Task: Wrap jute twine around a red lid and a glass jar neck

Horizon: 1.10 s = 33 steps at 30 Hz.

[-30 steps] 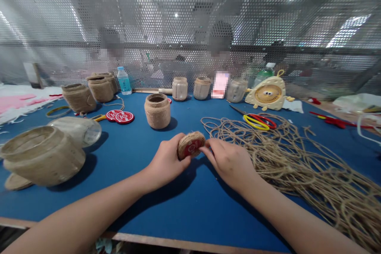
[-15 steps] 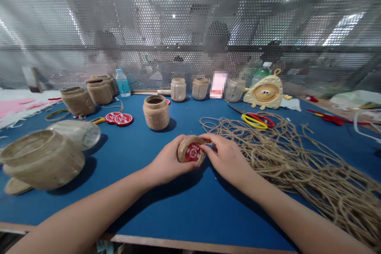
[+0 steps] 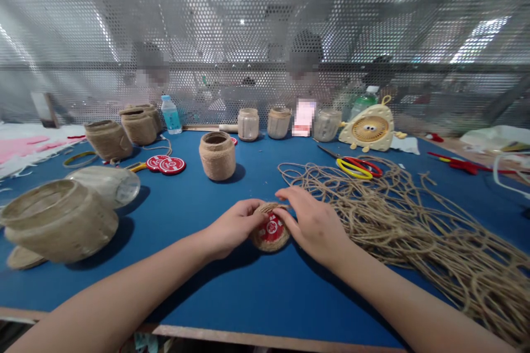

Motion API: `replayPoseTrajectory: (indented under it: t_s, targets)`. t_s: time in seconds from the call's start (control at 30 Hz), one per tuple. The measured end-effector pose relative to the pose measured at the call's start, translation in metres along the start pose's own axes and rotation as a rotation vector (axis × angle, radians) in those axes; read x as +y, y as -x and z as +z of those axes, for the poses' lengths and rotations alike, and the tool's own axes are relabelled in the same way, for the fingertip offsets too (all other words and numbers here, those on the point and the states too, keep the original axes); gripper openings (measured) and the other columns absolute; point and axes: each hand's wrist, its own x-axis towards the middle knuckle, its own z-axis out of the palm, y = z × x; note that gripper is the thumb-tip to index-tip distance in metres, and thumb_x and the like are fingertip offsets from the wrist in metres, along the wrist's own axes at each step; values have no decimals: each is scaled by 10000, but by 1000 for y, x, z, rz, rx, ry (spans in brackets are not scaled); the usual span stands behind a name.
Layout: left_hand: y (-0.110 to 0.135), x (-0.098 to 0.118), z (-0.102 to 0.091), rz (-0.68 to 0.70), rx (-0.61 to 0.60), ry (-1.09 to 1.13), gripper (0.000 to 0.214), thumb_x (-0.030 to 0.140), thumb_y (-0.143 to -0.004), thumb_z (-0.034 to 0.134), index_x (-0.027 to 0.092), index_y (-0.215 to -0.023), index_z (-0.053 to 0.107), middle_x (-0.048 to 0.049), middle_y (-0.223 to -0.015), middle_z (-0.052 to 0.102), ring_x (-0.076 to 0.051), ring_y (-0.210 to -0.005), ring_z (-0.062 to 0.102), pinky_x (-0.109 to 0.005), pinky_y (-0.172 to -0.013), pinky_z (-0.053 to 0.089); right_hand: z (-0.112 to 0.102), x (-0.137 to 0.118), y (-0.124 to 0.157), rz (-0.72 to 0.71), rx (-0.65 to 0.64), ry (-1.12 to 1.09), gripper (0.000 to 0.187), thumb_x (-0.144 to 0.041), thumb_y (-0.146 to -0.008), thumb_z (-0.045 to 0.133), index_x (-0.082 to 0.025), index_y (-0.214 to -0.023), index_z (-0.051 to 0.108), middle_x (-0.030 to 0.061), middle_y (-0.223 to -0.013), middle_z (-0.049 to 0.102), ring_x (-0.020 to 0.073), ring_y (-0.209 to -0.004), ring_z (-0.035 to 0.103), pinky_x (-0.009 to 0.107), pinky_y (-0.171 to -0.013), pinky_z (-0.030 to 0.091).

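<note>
Left hand (image 3: pixel 232 229), right hand (image 3: pixel 313 226) grip red-labelled twine lid (image 3: pixel 271 235).

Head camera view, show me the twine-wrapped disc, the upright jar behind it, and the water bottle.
twine-wrapped disc (image 3: pixel 272 231): head view, on its red centre label.
upright jar (image 3: pixel 217 159): head view, on the twine around its body.
water bottle (image 3: pixel 171 120): head view, on its body.

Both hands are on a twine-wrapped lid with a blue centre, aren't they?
Not quite: the centre of the lid is red, not blue, as the head view shows. The rest is right: the left hand and right hand are both on that twine-wrapped lid.
</note>
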Motion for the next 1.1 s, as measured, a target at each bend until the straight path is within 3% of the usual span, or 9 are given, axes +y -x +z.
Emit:
replayPoseTrajectory:
  t_s: [0.17, 0.57, 0.7, 0.93, 1.1]
  targets:
    - [0, 1, 1, 13, 0, 16, 224, 308, -708, 572, 120, -828, 544, 0, -717, 538, -82, -636, 475, -210, -608, 354, -3, -1, 1, -27, 40, 111, 220, -280, -854, 418, -158, -715, 535, 30, -641, 577, 138, -563, 551, 237, -514, 366]
    - [0, 0, 3, 48, 17, 72, 282, 366, -667, 616, 121, -756, 509, 21, -640, 479, -74, -581, 412, -216, -563, 305, 1, -3, 3, -176, 73, 94, 185, -163, -827, 423, -134, -821, 605, 38, -676, 585, 126, -596, 529, 237, -543, 355]
    - [-2, -1, 4, 54, 12, 129, 209, 311, -683, 599, 126, -718, 509, 36, -596, 439, -61, -547, 394, -222, -570, 314, -2, -3, 1, -219, 65, 121, 199, -169, -826, 422, -140, -838, 619, 43, -688, 597, 124, -605, 534, 236, -540, 353]
    - [0, 5, 5, 12, 56, 257, 137, 232, -677, 574, 118, -749, 551, 12, -609, 507, -66, -536, 443, -223, -569, 346, -2, -3, 2, -346, 142, 205, 209, -154, -813, 448, -100, -894, 633, 51, -678, 624, 139, -598, 549, 270, -539, 352]
    - [-1, 4, 6, 17, 83, 294, 110, 223, -689, 564, 120, -714, 537, 25, -576, 488, -54, -509, 421, -223, -583, 368, -1, -6, 3, -355, 130, 262, 222, -170, -813, 450, -97, -893, 644, 38, -619, 607, 136, -538, 531, 283, -500, 324]
